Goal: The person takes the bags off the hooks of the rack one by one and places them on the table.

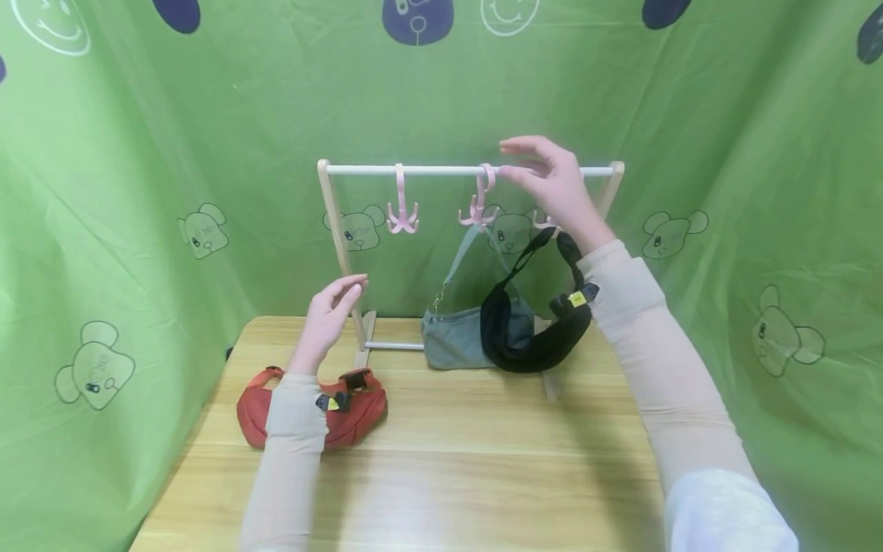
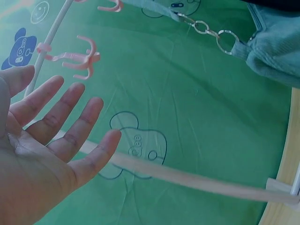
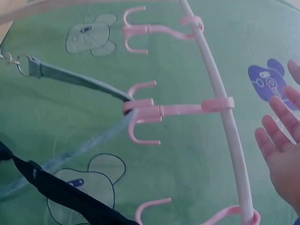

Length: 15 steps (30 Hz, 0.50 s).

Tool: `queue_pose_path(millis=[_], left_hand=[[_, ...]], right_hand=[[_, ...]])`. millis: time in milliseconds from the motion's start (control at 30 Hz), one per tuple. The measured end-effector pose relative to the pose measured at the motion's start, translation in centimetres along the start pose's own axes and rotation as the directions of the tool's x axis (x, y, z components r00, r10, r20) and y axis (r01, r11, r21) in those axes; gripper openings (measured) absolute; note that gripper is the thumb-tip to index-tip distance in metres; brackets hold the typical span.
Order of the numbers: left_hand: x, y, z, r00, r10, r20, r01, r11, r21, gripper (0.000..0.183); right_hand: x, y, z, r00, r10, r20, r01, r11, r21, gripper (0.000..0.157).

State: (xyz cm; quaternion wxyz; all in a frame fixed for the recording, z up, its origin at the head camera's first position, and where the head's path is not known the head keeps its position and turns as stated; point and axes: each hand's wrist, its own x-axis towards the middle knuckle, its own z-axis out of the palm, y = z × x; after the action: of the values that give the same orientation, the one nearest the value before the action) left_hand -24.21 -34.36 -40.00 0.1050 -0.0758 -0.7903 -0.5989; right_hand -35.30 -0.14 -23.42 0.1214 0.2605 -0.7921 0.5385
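My right hand (image 1: 555, 188) is raised by the white rod, its fingers loosely bent around nothing. In the right wrist view its fingers (image 3: 281, 133) are apart from the rod. My left hand (image 1: 327, 318) hovers lower, near the rack's left post, with nothing held; the left wrist view shows its fingers (image 2: 70, 136) spread. A grey-green shoulder bag (image 1: 451, 343) hangs by its strap from the middle pink hook (image 3: 150, 111). Beside it a black bag (image 1: 527, 359) hangs at the right pink hook (image 1: 543, 221), partly hidden by my forearm. The left pink hook (image 1: 402, 215) carries no bag.
A red bag (image 1: 362, 418) lies on the wooden table (image 1: 448, 468) under my left forearm. The rack has wooden posts (image 1: 334, 218), a white top rod (image 1: 441, 170) and a lower rod (image 1: 393, 346). Green patterned cloth (image 1: 262, 115) surrounds the table.
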Motion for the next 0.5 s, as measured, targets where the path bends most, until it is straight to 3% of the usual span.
queue_pose_path(millis=[200, 500], left_hand=[[0.9, -0.2, 1.4, 0.999, 0.034, -0.015, -0.034, 0.999, -0.036, 0.039], [1.8, 0.0, 3.9, 1.000, 0.019, -0.011, -0.020, 0.997, -0.078, 0.037]], right_hand=[[1.2, 0.1, -0.3, 0.999, 0.023, 0.024, -0.019, 0.988, -0.153, 0.049], [2.7, 1.0, -0.6, 0.995, 0.048, 0.083, -0.025, 0.964, -0.264, 0.052]])
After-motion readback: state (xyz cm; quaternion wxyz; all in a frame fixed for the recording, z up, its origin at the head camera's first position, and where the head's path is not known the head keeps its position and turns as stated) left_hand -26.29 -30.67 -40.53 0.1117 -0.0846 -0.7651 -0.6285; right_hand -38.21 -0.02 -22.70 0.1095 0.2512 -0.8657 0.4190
